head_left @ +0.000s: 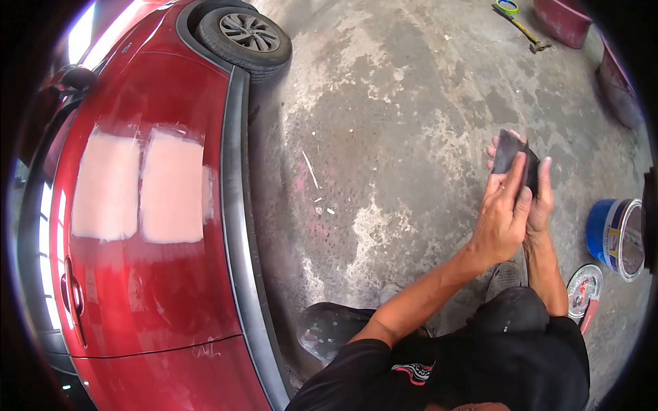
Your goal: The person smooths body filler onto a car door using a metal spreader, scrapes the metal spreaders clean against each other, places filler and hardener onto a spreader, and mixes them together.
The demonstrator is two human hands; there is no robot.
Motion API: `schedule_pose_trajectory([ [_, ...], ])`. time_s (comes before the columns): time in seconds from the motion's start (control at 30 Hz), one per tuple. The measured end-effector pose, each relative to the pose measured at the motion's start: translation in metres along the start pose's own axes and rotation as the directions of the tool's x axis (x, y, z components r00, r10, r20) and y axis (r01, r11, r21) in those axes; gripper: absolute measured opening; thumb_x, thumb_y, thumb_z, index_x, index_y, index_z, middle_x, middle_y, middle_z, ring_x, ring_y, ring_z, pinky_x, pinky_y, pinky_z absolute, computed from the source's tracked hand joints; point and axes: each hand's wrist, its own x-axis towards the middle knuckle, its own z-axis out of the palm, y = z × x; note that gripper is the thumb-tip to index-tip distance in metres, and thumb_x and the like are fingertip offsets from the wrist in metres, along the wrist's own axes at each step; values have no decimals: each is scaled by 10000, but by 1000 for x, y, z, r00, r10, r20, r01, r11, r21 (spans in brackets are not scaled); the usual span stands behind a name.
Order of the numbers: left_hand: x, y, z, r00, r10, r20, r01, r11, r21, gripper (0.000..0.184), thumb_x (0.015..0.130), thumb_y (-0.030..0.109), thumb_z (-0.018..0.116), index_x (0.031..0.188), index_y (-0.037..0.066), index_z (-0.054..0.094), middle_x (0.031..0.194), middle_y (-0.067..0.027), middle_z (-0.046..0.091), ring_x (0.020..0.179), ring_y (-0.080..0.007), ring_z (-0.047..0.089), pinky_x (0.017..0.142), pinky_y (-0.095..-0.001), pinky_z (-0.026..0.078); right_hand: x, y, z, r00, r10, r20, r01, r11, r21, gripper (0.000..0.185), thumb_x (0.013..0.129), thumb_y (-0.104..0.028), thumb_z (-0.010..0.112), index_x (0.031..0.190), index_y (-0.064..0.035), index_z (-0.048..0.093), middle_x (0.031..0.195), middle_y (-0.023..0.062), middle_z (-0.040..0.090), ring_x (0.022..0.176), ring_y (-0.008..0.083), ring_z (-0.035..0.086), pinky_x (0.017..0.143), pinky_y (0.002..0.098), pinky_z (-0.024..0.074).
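Note:
Both my hands are raised over the floor at right, closed around a dark grey sheet of sandpaper (506, 149). The sheet appears folded, with a darker section on its right side. My left hand (502, 220) presses its fingers across the sheet's near face. Behind it, my right hand (540, 205) supports the sheet from below, its fingertips showing past the left edge and its thumb up on the right. To the left stands a red car (164, 288), apart from both hands. Two pale pink filler patches (173, 188) cover part of its side panel.
A blue can (600, 229) lies to the right, near a round lid (580, 282) with a red-handled scraper (590, 316). A hammer (522, 31), a tape roll (507, 7) and dark red tubs (565, 24) are far right. The car's wheel (248, 34) is at top.

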Motion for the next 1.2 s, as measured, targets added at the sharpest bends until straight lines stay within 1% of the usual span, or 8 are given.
schedule_pose_trajectory([
  [0.27, 17, -15, -25, 943, -321, -89, 313, 945, -96, 573, 992, 358, 300, 1345, -90, 353, 1258, -301, 467, 1105, -424, 479, 952, -436, 375, -11, 15, -4, 997, 68, 41, -64, 994, -90, 556, 987, -361, 323, 1387, 25, 342, 1358, 169, 449, 1242, 225, 447, 1051, 340, 342],
  [0.47, 14, -76, -68, 872, -474, 124, 455, 688, -565, 463, 981, 366, 435, 1263, 0, 466, 1097, -173, 600, 915, -217, 600, 760, -315, 486, -4, -17, -14, 995, 98, 25, -93, 984, -155, 618, 824, -175, 495, 1380, 52, 348, 1292, 195, 508, 1154, 242, 528, 990, 327, 404],
  [0.53, 9, -76, -77, 747, -519, -415, 173, 755, -633, 460, 966, 348, 493, 1307, 44, 437, 1016, -127, 621, 881, -112, 582, 713, -268, 492, 5, -21, -29, 999, 37, 1, -36, 969, -245, 722, 694, -83, 460, 1391, 54, 327, 1288, 225, 506, 1160, 266, 528, 949, 335, 444],
  [0.6, -1, -80, -81, 633, -628, -453, 136, 666, -733, 555, 961, 400, 485, 1369, 52, 343, 813, -36, 602, 706, -109, 574, 674, -281, 517, -5, -11, -6, 999, -1, -34, -9, 953, -303, 791, 612, -19, 408, 1393, 63, 310, 1289, 208, 514, 1159, 281, 533, 927, 335, 465],
  [0.73, -26, -103, -71, 712, -686, -154, 337, 525, -781, 589, 956, 530, 378, 1313, 63, 421, 951, -21, 544, 800, -111, 544, 674, -276, 484, -30, 30, 20, 957, -148, 248, 270, 765, -585, 719, 619, 76, 448, 1336, 45, 394, 1269, 172, 552, 1224, 309, 495, 969, 371, 439],
  [0.8, -36, -117, -60, 864, -503, -16, 277, 503, -819, 625, 948, 580, 305, 1269, 69, 468, 919, -27, 564, 776, -142, 567, 703, -288, 496, -28, 37, 18, 741, -93, 665, 641, 392, -660, 684, 578, 71, 540, 1257, 23, 481, 1237, 190, 568, 1293, 346, 410, 1031, 454, 364],
  [0.97, -27, -92, -93, 928, -335, 160, 231, 184, -955, 476, 908, 184, 335, 1354, 32, 397, 1241, -102, 539, 1089, -207, 557, 947, -331, 449, -37, 40, 30, 717, -18, 697, 665, 319, -676, 701, 509, 28, 620, 1205, -17, 539, 1287, 133, 531, 1288, 380, 374, 1042, 533, 293],
  [1.2, -13, -70, -98, 882, -421, 212, 186, -103, -977, 698, 942, 541, 281, 1387, 9, 362, 1373, -100, 459, 1203, -250, 492, 1035, -365, 378, -42, 32, 42, 476, 197, 857, 840, 185, -509, 810, 446, -128, 688, 1242, -80, 546, 1262, 88, 524, 1113, 325, 475, 901, 477, 361],
])
